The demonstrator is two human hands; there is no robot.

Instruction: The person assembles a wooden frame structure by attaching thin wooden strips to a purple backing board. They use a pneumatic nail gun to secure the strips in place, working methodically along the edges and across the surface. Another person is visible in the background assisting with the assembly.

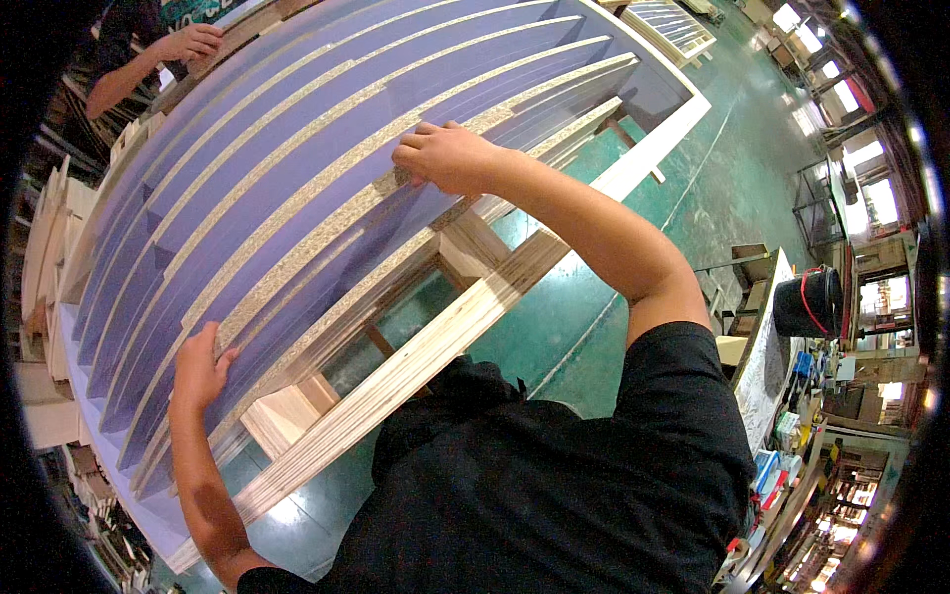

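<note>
Chipboard strip (pixel 371 200) slants up through the middle of a large lilac rack, its speckled edge facing up, a hand near each end of the stretch between them. Right-hand fingers (pixel 421 163) are curled closely over that edge; whether they grip it firmly I cannot tell. On the left hand (pixel 203 366), thumb and forefinger stand slightly apart at the lower stretch, contact unclear. Similar curved boards (pixel 247 158) run alongside, and a pale wooden rail (pixel 426 358) borders the near side. Beyond lie a green floor (pixel 574 342), a co-worker's hand (pixel 191 44) across the rack, and a black bucket (pixel 804 305) by a cluttered tabletop (pixel 764 371).
</note>
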